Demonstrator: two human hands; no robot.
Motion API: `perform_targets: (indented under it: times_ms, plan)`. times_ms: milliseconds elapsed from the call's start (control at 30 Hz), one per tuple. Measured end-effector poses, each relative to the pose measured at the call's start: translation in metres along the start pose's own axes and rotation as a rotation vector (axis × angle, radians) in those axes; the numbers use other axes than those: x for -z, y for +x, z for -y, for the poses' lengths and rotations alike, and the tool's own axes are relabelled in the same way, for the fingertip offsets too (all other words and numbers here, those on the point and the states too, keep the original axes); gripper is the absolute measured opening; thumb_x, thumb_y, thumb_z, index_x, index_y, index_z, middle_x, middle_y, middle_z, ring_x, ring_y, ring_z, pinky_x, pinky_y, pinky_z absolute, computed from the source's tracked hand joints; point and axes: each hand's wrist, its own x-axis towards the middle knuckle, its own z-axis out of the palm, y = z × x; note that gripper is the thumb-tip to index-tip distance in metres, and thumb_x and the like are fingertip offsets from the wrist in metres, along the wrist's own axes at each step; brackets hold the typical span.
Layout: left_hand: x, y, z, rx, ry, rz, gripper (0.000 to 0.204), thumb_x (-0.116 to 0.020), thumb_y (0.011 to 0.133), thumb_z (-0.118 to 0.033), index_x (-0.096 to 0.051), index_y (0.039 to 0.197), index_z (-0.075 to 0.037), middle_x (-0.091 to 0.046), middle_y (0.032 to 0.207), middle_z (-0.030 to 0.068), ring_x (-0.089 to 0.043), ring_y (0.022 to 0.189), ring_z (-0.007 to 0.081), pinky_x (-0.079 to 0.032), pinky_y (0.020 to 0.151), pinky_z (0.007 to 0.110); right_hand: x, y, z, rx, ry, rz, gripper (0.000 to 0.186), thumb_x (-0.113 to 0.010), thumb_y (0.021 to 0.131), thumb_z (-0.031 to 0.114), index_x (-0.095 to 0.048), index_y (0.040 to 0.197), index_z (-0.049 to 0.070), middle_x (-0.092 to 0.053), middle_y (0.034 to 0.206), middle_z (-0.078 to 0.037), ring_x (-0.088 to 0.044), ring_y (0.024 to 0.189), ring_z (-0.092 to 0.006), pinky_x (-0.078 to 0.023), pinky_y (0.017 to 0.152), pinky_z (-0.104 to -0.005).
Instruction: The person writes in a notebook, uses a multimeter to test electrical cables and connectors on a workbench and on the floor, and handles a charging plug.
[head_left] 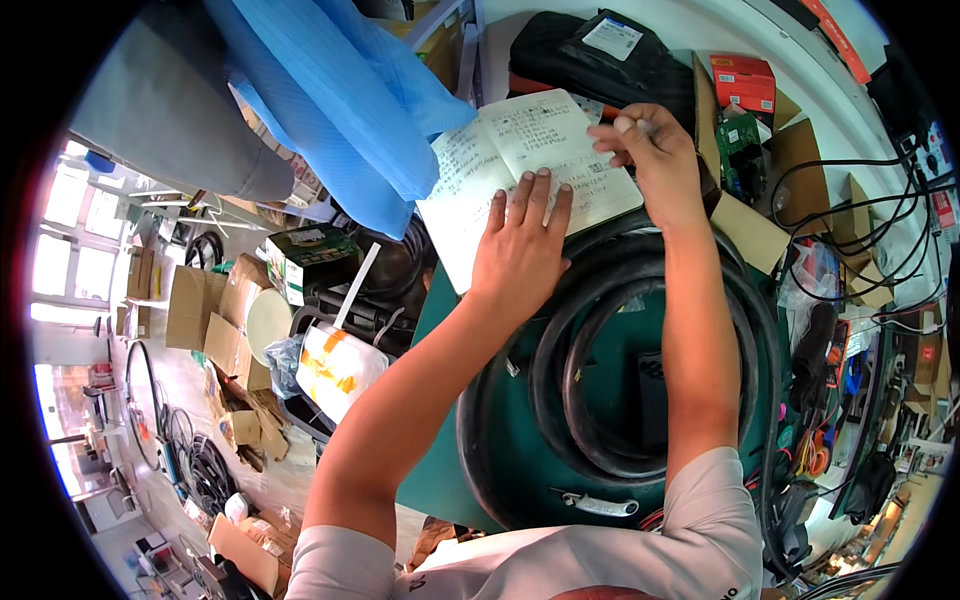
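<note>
An open notebook (545, 135) with handwritten pages lies at the far end of a green counter (620, 370), tilted so that its near edge runs up toward the right. The left hand (522, 248) lies flat on its lower part, holding nothing, palm down with the fingers straight and slightly apart. The right hand (660, 160) is over the right-hand page, thumb and fingers bent close together; whether a pen is between them I cannot tell.

Below the notebook, a thick black hose (548, 400) lies in loops on the counter, the right forearm crossing above it. A knife (600, 505) with a pale handle rests near the counter's near edge, close to the person's shirt.

Beyond the notebook sits a black case (560, 55) bearing a white label. To its right, an open carton (800, 165) holds a red box (743, 82). Blue cloth (335, 100) hangs at the upper left, reaching the notebook's left page.
</note>
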Motion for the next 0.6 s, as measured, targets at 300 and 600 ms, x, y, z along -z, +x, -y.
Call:
perform_targets:
  times_ms: [300,600]
  plan:
    - [-0.026,0.012,0.004,0.000,0.090,-0.097,0.059,-0.067,0.075,-0.014,-0.047,0.129,-0.006,-0.046,0.135,0.0159,-0.042,0.129,0.0315,-0.037,0.106,0.045,-0.027,0.033,-0.039,-0.092,-0.045,0.252,0.020,-0.062,0.092,0.020,-0.062,0.091,0.000,-0.065,0.074,-0.007,-0.059,0.063,-0.0084,-0.045,0.056,-0.0213]
    - [-0.026,0.016,0.005,-0.003,0.091,-0.132,0.050,-0.062,0.075,-0.010,-0.051,0.123,-0.004,-0.050,0.130,0.0167,-0.047,0.124,0.0317,-0.041,0.102,0.044,-0.032,0.031,-0.057,-0.079,-0.209,0.227,0.015,-0.065,0.087,0.013,-0.060,0.078,0.002,-0.058,0.065,-0.001,-0.052,0.057,-0.0057,-0.041,0.053,-0.0218]
